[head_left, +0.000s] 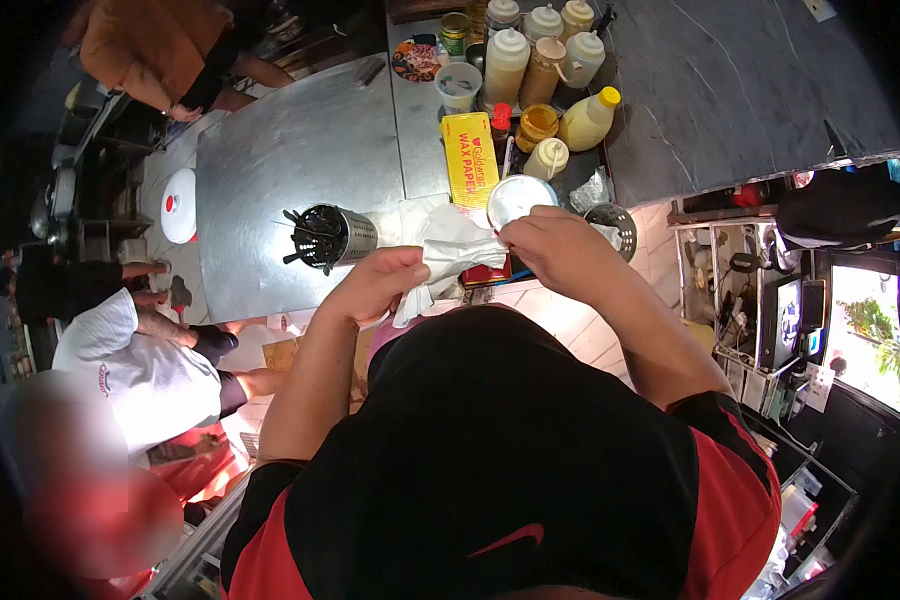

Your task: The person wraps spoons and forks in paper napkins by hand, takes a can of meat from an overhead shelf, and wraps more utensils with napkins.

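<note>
Between my two hands a white napkin or paper (pixel 454 254) is stretched. My left hand (pixel 382 282) pinches its left side between thumb and fingers. At its right side my right hand (pixel 548 250) has its fingers closed on the edge. Just beyond the right hand lies a round white lid or tub (pixel 520 198). The yellow wax paper box (pixel 469 158) is behind the napkin. Left of my left hand, a perforated metal holder (pixel 358 236) lies tilted with black utensils (pixel 315 238) in it.
A steel table (pixel 300 150) stretches ahead and left. Squeeze bottles (pixel 507 65) crowd a tray at the back, beside a dark counter (pixel 710 90). Another perforated holder (pixel 615 222) stands right. Several people, one in a white shirt (pixel 150 365), are at the left.
</note>
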Action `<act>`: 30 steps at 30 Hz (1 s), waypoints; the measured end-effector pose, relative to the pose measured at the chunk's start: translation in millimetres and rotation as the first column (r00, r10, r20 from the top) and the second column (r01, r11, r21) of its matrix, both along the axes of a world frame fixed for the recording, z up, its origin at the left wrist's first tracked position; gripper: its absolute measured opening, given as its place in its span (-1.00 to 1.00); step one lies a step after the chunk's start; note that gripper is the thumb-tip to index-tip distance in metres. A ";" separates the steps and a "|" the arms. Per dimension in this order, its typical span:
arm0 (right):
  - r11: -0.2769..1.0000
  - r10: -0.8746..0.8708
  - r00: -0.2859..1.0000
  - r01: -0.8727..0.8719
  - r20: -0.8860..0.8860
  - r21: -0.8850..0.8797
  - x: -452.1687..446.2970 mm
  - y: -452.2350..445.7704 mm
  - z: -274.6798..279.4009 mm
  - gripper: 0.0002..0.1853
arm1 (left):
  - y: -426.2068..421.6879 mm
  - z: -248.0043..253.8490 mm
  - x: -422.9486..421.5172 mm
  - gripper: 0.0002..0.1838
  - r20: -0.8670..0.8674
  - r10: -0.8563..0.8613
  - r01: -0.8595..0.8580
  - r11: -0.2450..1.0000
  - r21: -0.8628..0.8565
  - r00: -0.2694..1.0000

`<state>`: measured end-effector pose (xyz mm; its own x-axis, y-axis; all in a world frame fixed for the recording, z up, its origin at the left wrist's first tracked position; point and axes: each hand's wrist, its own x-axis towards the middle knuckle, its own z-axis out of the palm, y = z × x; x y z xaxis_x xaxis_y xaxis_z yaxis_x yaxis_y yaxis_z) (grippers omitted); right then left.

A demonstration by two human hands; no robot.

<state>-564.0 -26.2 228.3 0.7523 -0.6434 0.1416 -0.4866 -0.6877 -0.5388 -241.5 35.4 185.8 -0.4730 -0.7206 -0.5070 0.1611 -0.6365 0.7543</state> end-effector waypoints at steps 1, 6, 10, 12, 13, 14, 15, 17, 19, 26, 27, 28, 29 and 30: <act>0.999 0.011 1.000 -0.011 0.012 -0.031 1.0 -1.3 -0.4 -0.80 | -0.4 6.2 -5.4 -0.64 0.002 0.012 -0.012 1.000 0.003 1.000; 0.986 -0.070 0.997 0.062 0.042 0.155 5.8 -0.7 4.1 -0.82 | -6.9 -3.3 -2.9 -0.63 0.250 -0.064 0.073 0.997 -0.024 0.966; 0.737 -0.226 0.974 0.154 0.025 0.658 3.0 -5.2 17.9 -0.83 | -12.5 16.3 -3.4 -0.71 0.529 -0.054 0.136 0.984 -0.117 0.847; 0.566 -0.269 0.958 0.075 0.098 0.821 -0.7 -8.1 10.4 -0.79 | -16.7 32.2 -3.7 -0.75 0.631 -0.090 0.146 0.989 -0.038 0.771; 0.469 -0.296 0.947 0.026 0.129 0.883 -2.9 -9.2 8.0 -0.77 | -16.2 26.6 -1.7 -0.74 0.644 -0.039 0.153 0.981 -0.121 0.764; 0.412 -0.308 0.943 0.009 0.129 0.911 -5.7 -9.3 6.9 -0.75 | -14.3 15.8 2.3 -0.73 0.654 0.013 0.160 0.966 -0.204 0.757; 0.353 -0.320 0.939 -0.008 0.129 0.936 -7.5 -9.5 8.2 -0.73 | -14.1 13.8 3.5 -0.71 0.658 0.066 0.168 0.944 -0.286 0.750; 0.271 -0.309 0.945 -0.024 0.111 0.962 -12.8 -11.6 10.8 -0.73 | -13.8 10.7 7.5 -0.69 0.689 0.141 0.185 0.908 -0.377 0.711; 0.226 -0.263 0.962 -0.017 0.078 0.974 -22.5 -15.6 13.1 -0.75 | -14.0 14.6 8.5 -0.68 0.699 0.223 0.181 0.872 -0.454 0.679; 0.294 -0.263 0.964 0.110 -0.030 0.950 -58.6 -22.6 9.2 -0.77 | -11.7 0.2 14.8 -0.72 0.684 0.266 0.037 0.918 -0.394 0.679; 0.292 -0.334 0.942 0.116 -0.012 0.949 -60.6 -22.0 7.3 -0.77 | -12.6 1.8 12.8 -0.72 0.659 0.238 -0.030 0.950 -0.311 0.714; 0.289 -0.403 0.915 0.121 0.006 0.950 -60.9 -21.4 6.4 -0.76 | -11.7 4.4 11.0 -0.72 0.607 0.217 -0.089 0.968 -0.234 0.764; 0.280 -0.412 0.910 0.087 0.038 0.956 -61.0 -20.0 5.5 -0.76 | -10.0 5.9 6.8 -0.71 0.550 0.202 -0.142 0.978 -0.150 0.811; 0.271 -0.424 0.903 0.052 0.070 0.961 -57.1 -17.6 10.3 -0.77 | -9.6 9.6 2.6 -0.70 0.486 0.191 -0.185 0.981 -0.061 0.853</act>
<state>-621.1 -43.9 238.7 0.5854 -0.6152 -0.5281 -0.2460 0.4858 -0.8387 -239.0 25.8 195.3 -0.0226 -0.7781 -0.6277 -0.1139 -0.6218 0.7748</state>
